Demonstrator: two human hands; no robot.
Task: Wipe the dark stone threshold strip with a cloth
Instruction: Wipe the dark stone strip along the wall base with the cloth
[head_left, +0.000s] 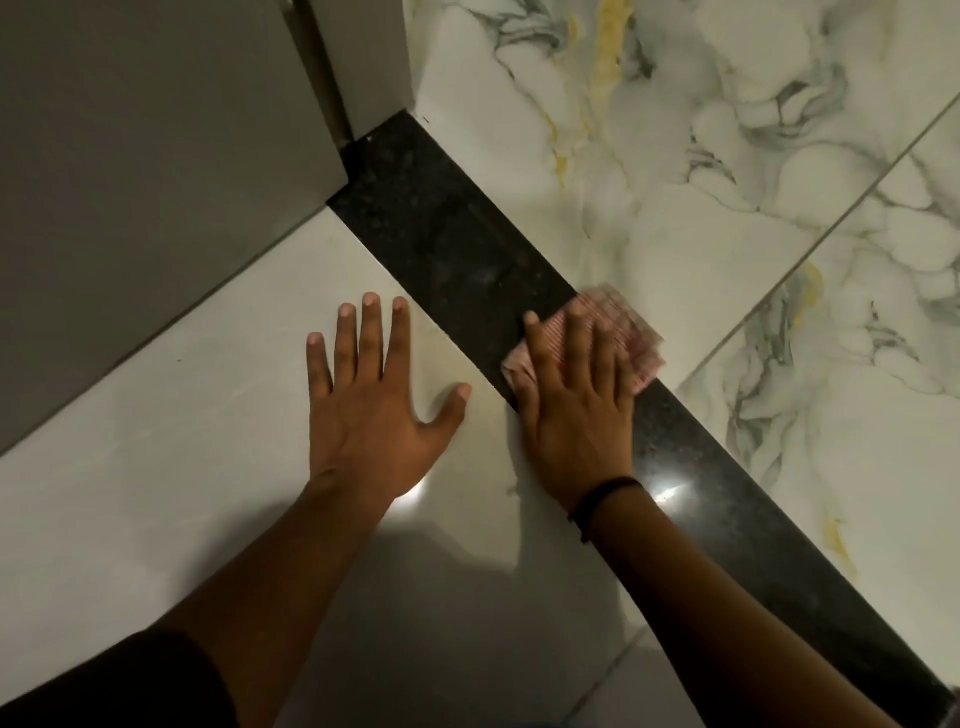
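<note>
Fingers (576, 338) of your right hand (574, 415) lie flat and slightly spread, pressing a pink striped cloth (623, 332) down onto the dark stone threshold strip (457, 244); they push on it with an open palm and do not clench it. That strip runs diagonally across the floor, from the grey door frame (358, 67) at the top to the bottom right corner, and the cloth sits about midway along it, its far edge spilling onto the veined marble tile (701, 156) beyond. Your left hand (371, 410) holds nothing: it rests palm down with fingers fanned wide on the plain pale tile (156, 415) just beside the strip's near edge. A grey door panel (140, 156) stands at the upper left. Both forearms reach forward from the bottom edge, and a dark band (602, 501) circles your right wrist. A light glints off the strip near that wrist.
</note>
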